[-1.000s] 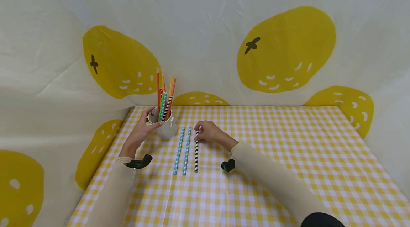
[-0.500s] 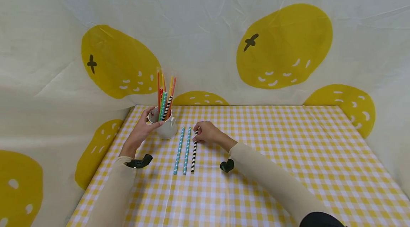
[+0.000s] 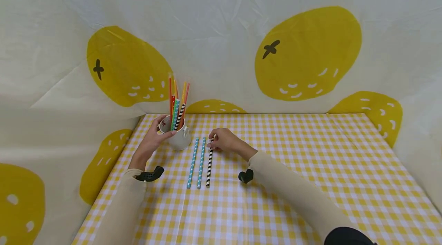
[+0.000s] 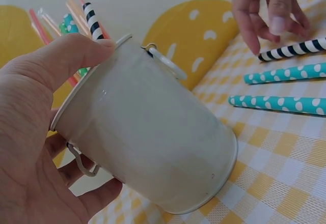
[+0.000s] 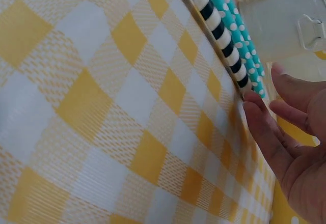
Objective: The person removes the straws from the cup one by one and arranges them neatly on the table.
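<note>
My left hand (image 3: 152,141) holds a small white metal pail (image 4: 153,127) at its rim, the thumb along one side and the fingers round the other. Straws, some orange and red, some patterned, stand in the pail. Two teal polka-dot paper straws (image 3: 193,163) lie side by side on the cloth, right of the pail. Beside them lies a black-and-white striped paper straw (image 3: 209,166). My right hand (image 3: 225,139) is over its far end; in the right wrist view one fingertip (image 5: 250,95) is right at that end, with the thumb spread apart from it.
A yellow-and-white checked cloth (image 3: 293,176) covers the table. Behind it hangs a pale curtain (image 3: 221,64) printed with large yellow fruits, which also runs down the left side close to the pail.
The striped straw's near end has shifted left towards the teal straws. My right hand has eased its thumb off the straw and moved slightly farther back. The left hand and pail stay put.
</note>
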`<state>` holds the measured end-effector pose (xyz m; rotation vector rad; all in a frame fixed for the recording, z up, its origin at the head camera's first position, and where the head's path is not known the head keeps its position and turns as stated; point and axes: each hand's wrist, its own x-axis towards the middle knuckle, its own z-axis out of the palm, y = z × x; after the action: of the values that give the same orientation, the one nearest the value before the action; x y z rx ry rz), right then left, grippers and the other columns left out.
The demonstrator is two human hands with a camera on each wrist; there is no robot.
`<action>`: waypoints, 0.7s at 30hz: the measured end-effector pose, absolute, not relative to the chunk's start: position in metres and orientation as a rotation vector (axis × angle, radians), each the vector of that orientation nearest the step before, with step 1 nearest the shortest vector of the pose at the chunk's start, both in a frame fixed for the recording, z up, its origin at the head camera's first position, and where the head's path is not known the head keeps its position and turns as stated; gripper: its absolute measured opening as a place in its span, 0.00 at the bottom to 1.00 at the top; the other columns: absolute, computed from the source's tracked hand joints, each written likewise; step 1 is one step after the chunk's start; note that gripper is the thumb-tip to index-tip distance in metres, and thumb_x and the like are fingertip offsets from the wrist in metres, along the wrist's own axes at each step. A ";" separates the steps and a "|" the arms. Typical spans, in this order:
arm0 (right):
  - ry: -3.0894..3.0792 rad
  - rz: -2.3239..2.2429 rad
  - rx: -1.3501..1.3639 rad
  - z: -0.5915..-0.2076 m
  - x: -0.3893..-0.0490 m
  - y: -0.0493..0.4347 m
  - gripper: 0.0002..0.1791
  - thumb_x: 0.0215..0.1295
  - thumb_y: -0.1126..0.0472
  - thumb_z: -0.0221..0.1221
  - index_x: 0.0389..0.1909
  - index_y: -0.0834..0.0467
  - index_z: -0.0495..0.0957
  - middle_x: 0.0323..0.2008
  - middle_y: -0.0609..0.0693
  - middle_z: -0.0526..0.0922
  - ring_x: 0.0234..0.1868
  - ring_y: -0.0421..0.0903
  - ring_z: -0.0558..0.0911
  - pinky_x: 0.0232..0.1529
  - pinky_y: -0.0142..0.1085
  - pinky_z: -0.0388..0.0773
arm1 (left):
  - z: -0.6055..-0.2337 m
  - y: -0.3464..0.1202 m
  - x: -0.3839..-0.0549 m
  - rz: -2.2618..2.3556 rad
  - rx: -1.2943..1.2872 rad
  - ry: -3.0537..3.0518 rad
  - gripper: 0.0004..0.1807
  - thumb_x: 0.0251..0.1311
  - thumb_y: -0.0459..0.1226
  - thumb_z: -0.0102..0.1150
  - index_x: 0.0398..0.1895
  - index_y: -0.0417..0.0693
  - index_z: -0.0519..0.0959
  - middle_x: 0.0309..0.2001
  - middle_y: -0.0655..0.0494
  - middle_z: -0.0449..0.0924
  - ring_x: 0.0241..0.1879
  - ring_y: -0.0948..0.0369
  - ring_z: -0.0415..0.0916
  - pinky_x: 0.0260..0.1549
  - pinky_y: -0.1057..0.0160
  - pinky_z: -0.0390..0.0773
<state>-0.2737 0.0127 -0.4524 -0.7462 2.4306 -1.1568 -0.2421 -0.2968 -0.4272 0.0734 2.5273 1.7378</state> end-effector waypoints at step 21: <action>2.551 -1.518 -0.881 -0.402 -0.296 -0.020 0.14 0.72 0.64 0.61 0.57 0.60 0.80 0.39 0.51 0.84 0.31 0.41 0.84 0.34 0.36 0.81 | -0.424 -0.297 -0.241 1.715 0.081 2.514 0.49 0.67 0.43 0.66 0.82 0.57 0.45 0.80 0.43 0.41 0.76 0.42 0.45 0.65 0.39 0.58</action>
<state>-0.2963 -0.0197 -0.4018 -0.8809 2.5508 -1.5182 -0.2411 -0.2966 -0.4243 0.0807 2.5142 1.7153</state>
